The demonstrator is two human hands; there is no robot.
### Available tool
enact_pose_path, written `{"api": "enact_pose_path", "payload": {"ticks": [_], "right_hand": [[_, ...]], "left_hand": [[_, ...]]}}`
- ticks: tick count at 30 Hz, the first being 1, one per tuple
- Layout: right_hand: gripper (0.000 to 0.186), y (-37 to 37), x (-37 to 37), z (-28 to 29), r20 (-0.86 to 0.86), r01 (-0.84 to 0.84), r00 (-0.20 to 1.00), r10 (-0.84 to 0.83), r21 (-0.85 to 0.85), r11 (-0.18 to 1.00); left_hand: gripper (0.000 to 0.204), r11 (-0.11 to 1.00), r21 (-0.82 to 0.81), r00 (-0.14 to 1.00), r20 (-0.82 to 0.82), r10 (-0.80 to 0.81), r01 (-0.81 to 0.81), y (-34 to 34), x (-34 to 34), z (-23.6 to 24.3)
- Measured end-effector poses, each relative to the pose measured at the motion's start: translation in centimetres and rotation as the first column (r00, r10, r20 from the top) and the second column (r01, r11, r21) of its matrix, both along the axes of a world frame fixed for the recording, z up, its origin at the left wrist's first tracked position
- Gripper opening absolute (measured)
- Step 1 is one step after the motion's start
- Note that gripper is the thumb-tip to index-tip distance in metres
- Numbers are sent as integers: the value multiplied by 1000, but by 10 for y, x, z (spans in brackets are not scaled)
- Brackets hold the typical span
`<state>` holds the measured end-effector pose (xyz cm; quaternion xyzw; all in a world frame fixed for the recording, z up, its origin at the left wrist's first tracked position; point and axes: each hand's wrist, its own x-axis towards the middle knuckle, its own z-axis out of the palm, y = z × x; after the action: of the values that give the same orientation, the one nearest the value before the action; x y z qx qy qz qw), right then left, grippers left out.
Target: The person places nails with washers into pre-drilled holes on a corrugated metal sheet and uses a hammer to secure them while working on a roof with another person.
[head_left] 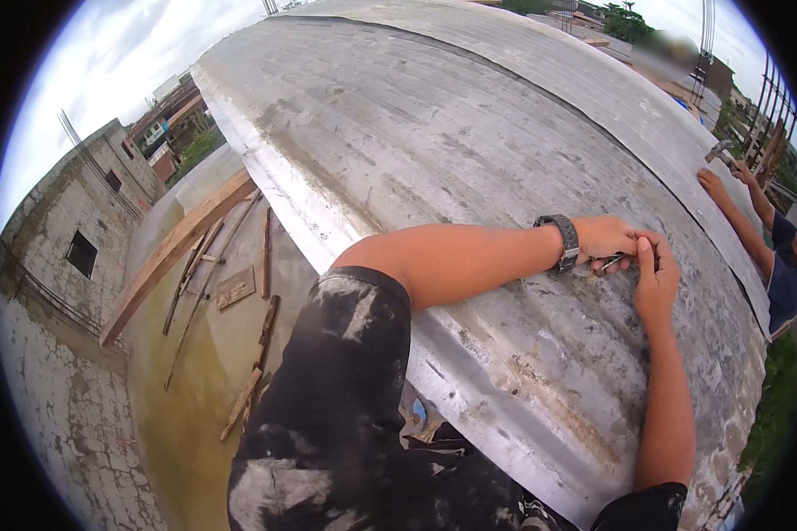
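Our left hand [604, 237] curls round small dark metal pieces [608, 263], too small for us to identify, tucked in its fingers. Our right hand [658, 273] meets it, fingertips touching; we cannot tell whether they pinch anything. Beneath the grip spreads a corrugated metal sheet [469, 168]; beyond it, up to the right, a co-worker's hand [743, 173] holds a hammer [722, 150].
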<state>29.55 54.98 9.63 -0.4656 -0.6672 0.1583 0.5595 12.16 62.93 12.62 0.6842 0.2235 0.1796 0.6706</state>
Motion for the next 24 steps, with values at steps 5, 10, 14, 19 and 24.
{"api": "enact_pose_path", "payload": {"ticks": [5,10,14,19,24], "right_hand": [[31,6,-1,-1,55,64,996,-65,25,998],[33,20,7,-6,34,58,998,-58,4,998],[38,20,5,-9,29,83,996,-86,66,994],[44,24,17,-13,60,81,995,-83,29,996],[45,24,22,-11,110,183,977,-183,15,983]], "left_hand": [[26,999,38,1000,-11,18,-17,12,1,-7],[32,994,105,999,-13,38,-36,15,6,-2],[35,985,166,999,13,42,-43,22,10,-16],[33,979,203,999,-39,-25,32,57,49,-37],[33,953,292,996,-59,-62,77,39,38,-26]]}}
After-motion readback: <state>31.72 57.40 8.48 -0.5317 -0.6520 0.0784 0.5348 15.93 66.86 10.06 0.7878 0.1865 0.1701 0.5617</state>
